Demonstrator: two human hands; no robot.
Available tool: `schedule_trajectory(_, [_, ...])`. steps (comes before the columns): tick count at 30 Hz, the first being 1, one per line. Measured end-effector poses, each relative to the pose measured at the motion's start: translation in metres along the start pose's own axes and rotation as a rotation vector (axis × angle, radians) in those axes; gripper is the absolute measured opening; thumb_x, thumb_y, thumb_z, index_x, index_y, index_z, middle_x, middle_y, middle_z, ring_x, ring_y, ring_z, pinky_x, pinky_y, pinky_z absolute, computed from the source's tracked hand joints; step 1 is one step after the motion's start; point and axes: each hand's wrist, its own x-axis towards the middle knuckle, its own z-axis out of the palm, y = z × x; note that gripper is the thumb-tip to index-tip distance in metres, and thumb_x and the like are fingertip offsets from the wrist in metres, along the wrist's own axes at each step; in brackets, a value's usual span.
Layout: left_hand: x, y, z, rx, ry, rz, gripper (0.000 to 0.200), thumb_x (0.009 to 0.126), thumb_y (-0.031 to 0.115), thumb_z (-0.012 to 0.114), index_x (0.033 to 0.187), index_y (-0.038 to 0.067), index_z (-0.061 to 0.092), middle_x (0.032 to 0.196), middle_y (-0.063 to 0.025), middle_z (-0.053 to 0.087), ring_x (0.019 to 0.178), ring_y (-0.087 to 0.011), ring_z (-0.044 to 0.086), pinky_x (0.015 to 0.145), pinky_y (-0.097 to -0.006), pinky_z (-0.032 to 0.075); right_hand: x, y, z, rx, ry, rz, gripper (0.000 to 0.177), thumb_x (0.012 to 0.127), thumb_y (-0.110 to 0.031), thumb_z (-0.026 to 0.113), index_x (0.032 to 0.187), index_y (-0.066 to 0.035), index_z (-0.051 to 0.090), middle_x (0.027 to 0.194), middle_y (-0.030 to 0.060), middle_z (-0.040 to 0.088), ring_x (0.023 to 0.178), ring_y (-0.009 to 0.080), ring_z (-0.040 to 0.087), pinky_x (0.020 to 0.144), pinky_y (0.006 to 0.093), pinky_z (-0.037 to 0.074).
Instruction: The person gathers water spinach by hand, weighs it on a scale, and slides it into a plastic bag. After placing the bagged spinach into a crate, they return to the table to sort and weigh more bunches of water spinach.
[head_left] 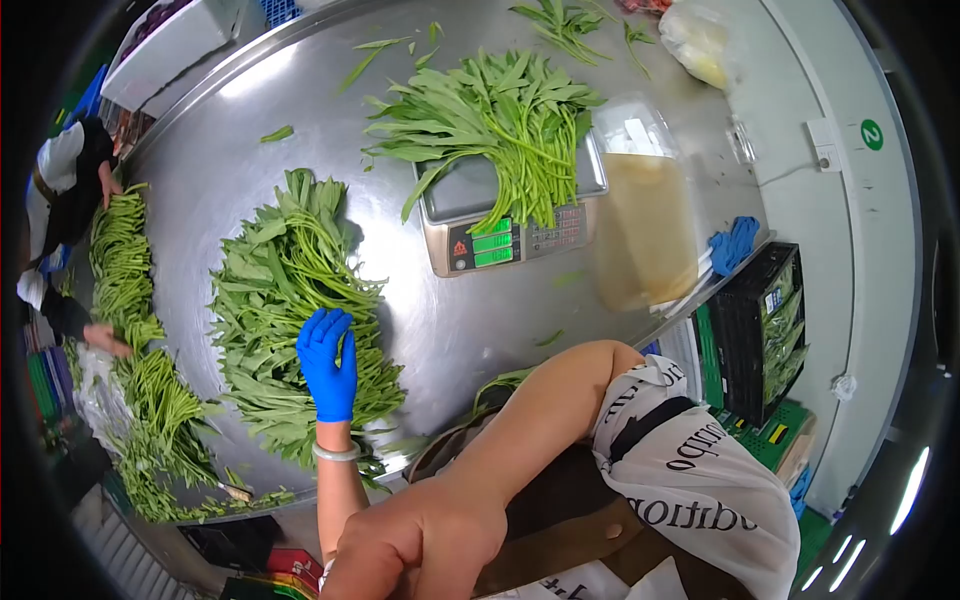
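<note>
The left hand (327, 360), in a blue glove, lies flat on a pile (270, 280) of leafy greens, fingers stretched out side by side and gripping nothing. A pale bracelet (335, 453) circles its wrist. The right hand is out of view.

The pile rests on the steel counter (450, 330), left of the scale (510, 235) and a little nearer the person, stems fanned toward the scale and leaves toward the counter's near edge. The hand covers the pile's corner nearest the person.

On the scale's pan lies a bunch (500, 120) of the same greens, its stems hanging over the lit green display. Just right of the scale stands a clear tub (645, 230) with a yellowish fill. Beyond the tub, further right of the scale, a blue cloth (735, 245) lies at the counter's edge, and a black crate (765, 330) of bagged greens stands below it. Behind the scale and to its right sits a bag (700, 40); loose leaves are scattered behind it.

Far left of the scale, past the pile, a long row (125, 260) of greens runs along the counter's other edge, where a co-worker's bare hand (105, 340) rests on it.
</note>
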Motion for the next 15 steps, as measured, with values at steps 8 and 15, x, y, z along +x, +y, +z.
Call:
schedule_trajectory(8, [0.004,-0.021,-0.009,0.053,0.067,0.025,0.029,0.077,0.000,0.065,0.106,0.008,0.064,0.112,-0.0088,0.062,0.111,-0.0306,0.052,0.094,-0.0391,0.041,-0.035,-0.075,-0.045,-1.213,0.472,0.224,0.011,0.083,-0.005,0.059,0.090,-0.001,0.065,0.089,0.0065,0.066,0.084,0.0140,0.062,0.075,0.0287,0.049])
schedule_trajectory(15, [0.011,-0.024,0.000,0.032,0.052,0.005,0.027,0.078,0.002,0.065,0.104,0.008,0.065,0.108,-0.0085,0.063,0.108,-0.0300,0.054,0.094,-0.0390,0.042,-0.184,-0.188,-0.217,-2.327,1.544,0.316,0.041,0.073,-0.021,0.071,0.106,-0.001,0.059,0.101,0.0139,0.063,0.100,0.0288,0.056,0.090,0.0399,0.043])
